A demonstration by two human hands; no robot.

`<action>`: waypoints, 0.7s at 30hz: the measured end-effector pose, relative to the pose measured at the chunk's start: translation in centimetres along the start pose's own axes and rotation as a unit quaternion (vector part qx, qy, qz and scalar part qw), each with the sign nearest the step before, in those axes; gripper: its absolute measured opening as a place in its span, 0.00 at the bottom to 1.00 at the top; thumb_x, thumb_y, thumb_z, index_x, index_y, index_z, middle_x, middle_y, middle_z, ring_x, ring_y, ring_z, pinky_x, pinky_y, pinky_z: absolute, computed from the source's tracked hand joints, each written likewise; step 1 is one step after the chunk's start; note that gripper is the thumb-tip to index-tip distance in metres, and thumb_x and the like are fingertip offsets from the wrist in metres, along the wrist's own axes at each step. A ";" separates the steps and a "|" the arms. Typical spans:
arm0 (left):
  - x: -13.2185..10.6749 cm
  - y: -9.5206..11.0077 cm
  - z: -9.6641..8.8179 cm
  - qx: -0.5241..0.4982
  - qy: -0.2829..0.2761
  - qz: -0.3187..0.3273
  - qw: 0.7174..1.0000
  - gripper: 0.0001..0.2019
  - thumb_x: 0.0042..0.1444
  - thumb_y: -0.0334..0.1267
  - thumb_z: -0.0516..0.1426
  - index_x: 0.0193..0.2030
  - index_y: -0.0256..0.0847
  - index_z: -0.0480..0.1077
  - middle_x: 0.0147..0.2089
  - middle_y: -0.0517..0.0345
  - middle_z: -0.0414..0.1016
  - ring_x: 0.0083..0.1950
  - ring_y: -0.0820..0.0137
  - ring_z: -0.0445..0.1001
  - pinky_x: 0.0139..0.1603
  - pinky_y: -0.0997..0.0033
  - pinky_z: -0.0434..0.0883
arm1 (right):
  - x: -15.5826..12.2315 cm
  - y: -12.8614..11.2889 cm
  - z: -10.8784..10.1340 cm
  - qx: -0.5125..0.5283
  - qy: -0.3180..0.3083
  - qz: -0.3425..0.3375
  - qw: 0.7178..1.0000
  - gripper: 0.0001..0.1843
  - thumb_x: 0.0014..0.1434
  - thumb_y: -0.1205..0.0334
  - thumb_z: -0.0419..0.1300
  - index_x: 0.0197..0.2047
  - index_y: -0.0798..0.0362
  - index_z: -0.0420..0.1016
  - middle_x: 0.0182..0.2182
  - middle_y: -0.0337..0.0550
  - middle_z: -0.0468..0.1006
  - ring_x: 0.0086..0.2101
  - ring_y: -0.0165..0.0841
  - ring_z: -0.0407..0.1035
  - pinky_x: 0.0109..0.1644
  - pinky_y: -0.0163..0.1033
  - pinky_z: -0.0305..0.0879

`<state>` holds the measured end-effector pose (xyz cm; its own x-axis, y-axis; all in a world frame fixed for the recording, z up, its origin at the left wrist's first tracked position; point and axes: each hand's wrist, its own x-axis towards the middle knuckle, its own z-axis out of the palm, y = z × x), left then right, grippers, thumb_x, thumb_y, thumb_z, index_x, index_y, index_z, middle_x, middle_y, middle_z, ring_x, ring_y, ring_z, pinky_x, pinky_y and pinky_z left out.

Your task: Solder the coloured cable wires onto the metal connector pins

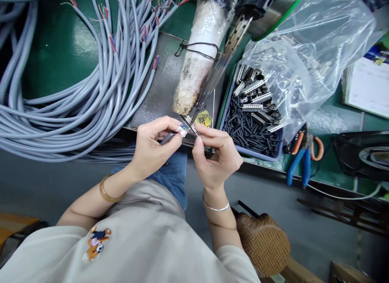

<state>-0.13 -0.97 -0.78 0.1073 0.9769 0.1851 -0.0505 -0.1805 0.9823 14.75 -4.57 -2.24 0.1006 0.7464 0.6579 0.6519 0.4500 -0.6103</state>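
Observation:
My left hand (153,143) is closed around the stripped end of a grey cable (168,137), its coloured wires fanned out at the fingertips. My right hand (217,153) pinches those coloured wire ends (187,128) between thumb and forefinger. Both hands meet at the table's front edge, right under the tip of a taped, white-wrapped tool (197,68) mounted above a dark metal plate (158,92).
A thick bundle of grey cables (75,92) coils over the green table at the left. A blue tray (252,125) of black tubing pieces and metal strips sits at the right under a clear plastic bag (306,52). Blue and orange pliers (302,153) lie beyond it. A woven stool (263,242) stands below.

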 end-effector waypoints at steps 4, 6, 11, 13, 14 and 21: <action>0.1 0.0 -0.1 -0.019 -0.005 -0.007 1.000 0.04 0.53 0.31 0.65 0.30 0.37 0.75 0.34 0.56 0.80 0.33 0.76 0.77 0.31 0.79 0.74 | 0.2 0.0 -0.1 0.008 -0.004 0.009 1.000 0.08 0.62 0.70 0.63 0.38 0.47 0.71 0.43 0.41 0.86 0.42 0.35 0.82 0.45 0.43 0.81; 0.2 0.0 -0.2 -0.036 -0.005 -0.015 0.999 0.04 0.53 0.31 0.66 0.30 0.37 0.75 0.34 0.57 0.79 0.32 0.76 0.76 0.30 0.79 0.74 | 0.2 0.0 -0.1 0.010 -0.007 0.009 1.000 0.08 0.62 0.70 0.63 0.38 0.47 0.71 0.43 0.41 0.86 0.42 0.35 0.82 0.45 0.43 0.81; 0.2 0.1 -0.1 -0.036 -0.001 -0.007 0.999 0.05 0.53 0.27 0.65 0.29 0.36 0.74 0.34 0.58 0.78 0.29 0.79 0.73 0.29 0.81 0.72 | 0.1 0.1 0.1 0.005 -0.003 -0.007 1.000 0.09 0.61 0.71 0.64 0.38 0.47 0.71 0.44 0.42 0.86 0.42 0.35 0.82 0.45 0.43 0.81; 0.2 0.2 -0.1 -0.028 0.000 -0.006 1.000 0.05 0.53 0.27 0.64 0.29 0.36 0.74 0.34 0.58 0.78 0.29 0.80 0.73 0.29 0.82 0.72 | 0.1 0.1 0.1 0.002 -0.002 -0.005 1.000 0.09 0.62 0.71 0.64 0.38 0.47 0.71 0.44 0.41 0.86 0.42 0.35 0.82 0.44 0.44 0.81; 0.2 0.2 -0.1 -0.024 0.000 -0.007 1.000 0.05 0.53 0.27 0.64 0.29 0.36 0.73 0.34 0.58 0.78 0.29 0.80 0.73 0.29 0.82 0.72 | 0.1 0.0 0.1 0.003 -0.002 -0.003 1.000 0.09 0.62 0.71 0.64 0.38 0.47 0.71 0.44 0.41 0.86 0.42 0.35 0.82 0.44 0.44 0.81; 0.2 0.2 -0.1 -0.038 -0.009 -0.026 0.999 0.05 0.54 0.32 0.64 0.30 0.37 0.73 0.35 0.58 0.78 0.28 0.80 0.72 0.27 0.82 0.71 | 0.2 0.0 0.1 0.018 0.003 0.006 1.000 0.09 0.61 0.71 0.64 0.38 0.47 0.71 0.43 0.41 0.86 0.42 0.35 0.82 0.44 0.43 0.80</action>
<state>-0.22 -0.82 -0.57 0.1292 0.9825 0.1342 -0.1200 -0.1188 0.9856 14.73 -4.38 -2.18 0.1128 0.7487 0.6533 0.6234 0.4586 -0.6333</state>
